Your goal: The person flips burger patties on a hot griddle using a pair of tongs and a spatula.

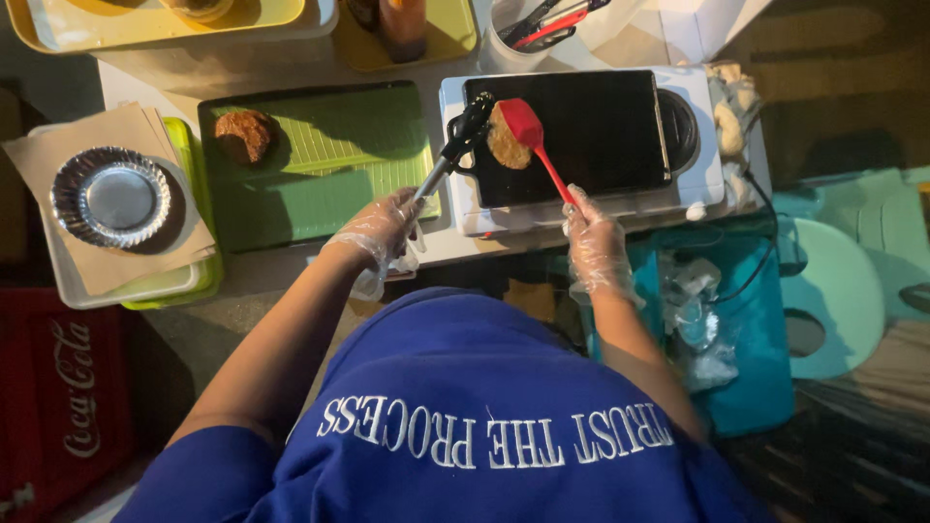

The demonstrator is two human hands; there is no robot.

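Note:
My left hand [383, 232], in a clear plastic glove, grips metal tongs [455, 145] whose black tips reach the left edge of a black griddle plate [601, 126]. My right hand [593, 242], also gloved, holds a red spatula [533, 136] by its handle. The spatula's blade lies on a round browned patty [504, 143] at the griddle's left end, with the tong tips right beside it. A second, darker patty [244, 134] sits on a green tray [320, 165] to the left.
A silver foil dish [109, 197] rests on brown paper sheets over a tray at far left. Yellow trays [145, 24] and a white cup of utensils [523, 34] stand at the back. A teal stool [833, 291] and a red crate [58, 387] flank me.

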